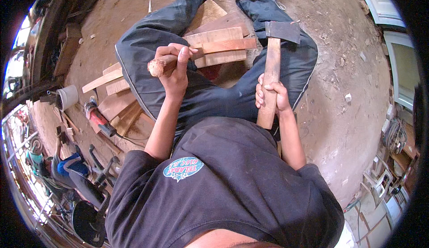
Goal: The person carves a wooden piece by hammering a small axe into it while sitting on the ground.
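Observation:
My left hand (175, 69) is closed round a wooden piece (228, 46). Its thick, roughly rounded end (156, 67) sticks out on the near left, and the flatter reddish part seems to run on beyond my fingers to the right. Beneath that part are pale wooden boards (214, 37) between my legs; whether the piece touches them I cannot tell. On the right, my right hand (273, 92) grips a hatchet (273, 62) midway along its long flat-sided wooden handle. The dark metal head (283, 32) points away from me, over my right leg.
A red angle grinder (99, 119) with a cord lies left of my leg, among wood offcuts (111, 84). Farther left are a white bucket (68, 97) and another person (73, 169). Wood chips dot the dirt floor (348, 78). Coiled cable (395, 135) and pale panels (380, 2) line the right side.

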{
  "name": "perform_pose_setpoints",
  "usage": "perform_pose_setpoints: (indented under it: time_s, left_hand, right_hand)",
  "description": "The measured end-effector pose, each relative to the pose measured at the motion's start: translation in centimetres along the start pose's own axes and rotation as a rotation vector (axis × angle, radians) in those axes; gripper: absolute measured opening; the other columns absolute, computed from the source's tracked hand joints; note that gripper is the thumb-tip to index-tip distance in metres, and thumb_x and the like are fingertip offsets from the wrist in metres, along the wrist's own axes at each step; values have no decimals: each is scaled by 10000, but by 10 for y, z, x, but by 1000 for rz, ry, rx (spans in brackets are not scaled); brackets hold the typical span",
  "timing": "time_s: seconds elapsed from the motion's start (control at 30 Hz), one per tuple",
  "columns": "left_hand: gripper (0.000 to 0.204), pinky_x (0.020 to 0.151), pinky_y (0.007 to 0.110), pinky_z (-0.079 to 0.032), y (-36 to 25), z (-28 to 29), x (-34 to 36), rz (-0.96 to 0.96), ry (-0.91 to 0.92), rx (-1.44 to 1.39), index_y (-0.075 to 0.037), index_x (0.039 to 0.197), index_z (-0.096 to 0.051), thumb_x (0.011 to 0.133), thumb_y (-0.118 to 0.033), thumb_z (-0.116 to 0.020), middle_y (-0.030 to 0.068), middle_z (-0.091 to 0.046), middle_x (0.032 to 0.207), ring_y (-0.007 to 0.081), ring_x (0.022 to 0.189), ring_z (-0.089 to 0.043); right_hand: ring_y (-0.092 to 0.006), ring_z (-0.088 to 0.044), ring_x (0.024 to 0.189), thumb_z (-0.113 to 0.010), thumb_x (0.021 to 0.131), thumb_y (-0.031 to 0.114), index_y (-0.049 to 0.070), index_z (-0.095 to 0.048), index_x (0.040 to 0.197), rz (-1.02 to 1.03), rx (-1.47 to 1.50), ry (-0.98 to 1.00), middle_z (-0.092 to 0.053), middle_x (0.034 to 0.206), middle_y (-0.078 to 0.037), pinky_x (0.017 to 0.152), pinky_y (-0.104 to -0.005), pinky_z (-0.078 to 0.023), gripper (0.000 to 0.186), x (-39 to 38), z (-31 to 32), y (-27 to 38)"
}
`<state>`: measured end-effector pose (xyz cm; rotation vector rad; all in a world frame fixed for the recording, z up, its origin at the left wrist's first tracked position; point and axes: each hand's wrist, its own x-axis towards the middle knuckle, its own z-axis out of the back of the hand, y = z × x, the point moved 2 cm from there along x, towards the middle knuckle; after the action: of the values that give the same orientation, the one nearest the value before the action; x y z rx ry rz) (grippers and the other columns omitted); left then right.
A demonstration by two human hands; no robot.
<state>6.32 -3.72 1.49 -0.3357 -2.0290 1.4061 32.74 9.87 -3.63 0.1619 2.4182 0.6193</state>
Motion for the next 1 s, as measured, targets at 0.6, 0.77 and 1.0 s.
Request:
perform_pose_setpoints:
  time_s: [0.6, 0.77, 1.0]
  left_hand:
    - [162, 738, 326, -551, -2, -4, -1, -56, 54, 30, -30, 907, -443, 937, 47, -583, 104, -600, 835, 203, 806, -666]
    - [171, 725, 323, -549, 1, -6, -1, -84, 53, -6, -30, 907, -441, 931, 51, -589, 102, -583, 832, 204, 801, -664]
    - [173, 705, 310, -536, -1, -9, -1, -46, 57, 20, -27, 877, -458, 922, 52, -605, 88, -571, 829, 180, 764, -635]
  right_hand:
    - [-226, -551, 517, -549, 782, 187, 49, -465, 1004, 3, -8, 0, -530, 678, -106, 510, -404, -514, 275, -1, -1, 2]
    - [-219, -526, 498, -518, 786, 193, 41, -435, 989, 4, -21, -24, -502, 670, -110, 484, -385, -511, 266, -1, -4, 1]
    - [-218, -527, 498, -523, 786, 190, 43, -437, 987, -1, -20, -23, -504, 672, -108, 485, -386, -512, 264, -3, -2, 1]
